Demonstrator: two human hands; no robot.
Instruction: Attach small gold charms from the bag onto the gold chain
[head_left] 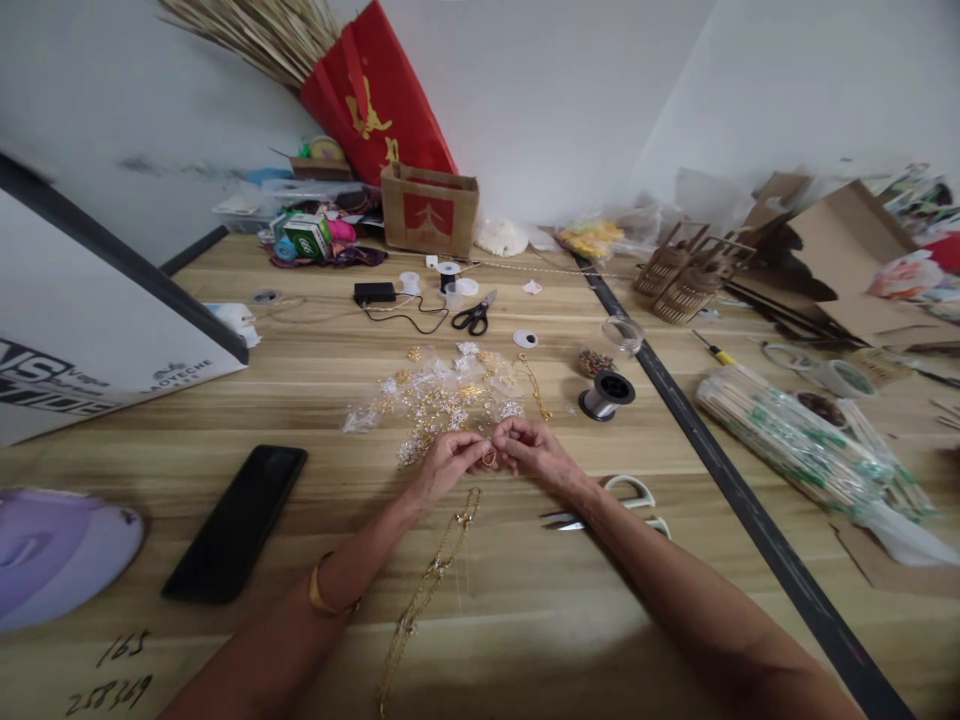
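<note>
My left hand (451,462) and my right hand (534,452) meet over the middle of the table, fingertips pinched together. Between them is a small gold ring-shaped piece (489,459); the fingers partly cover it. Just beyond lies a heap of gold and clear beads (442,405) among small plastic bags. A gold chain with clear stones (436,567) stretches over the table below my hands, with a fine thread beside it. White-handled scissors (634,492) lie partly beneath my right forearm. A shorter gold chain (535,385) rests at the heap's right side.
Right of the heap are a wire spool (606,396) and a pile of small beads (595,362). Black-handled scissors (472,316) lie farther back. A black phone (236,525) is at left. Wrapped sticks (795,430) lie beyond the dark table seam (712,455).
</note>
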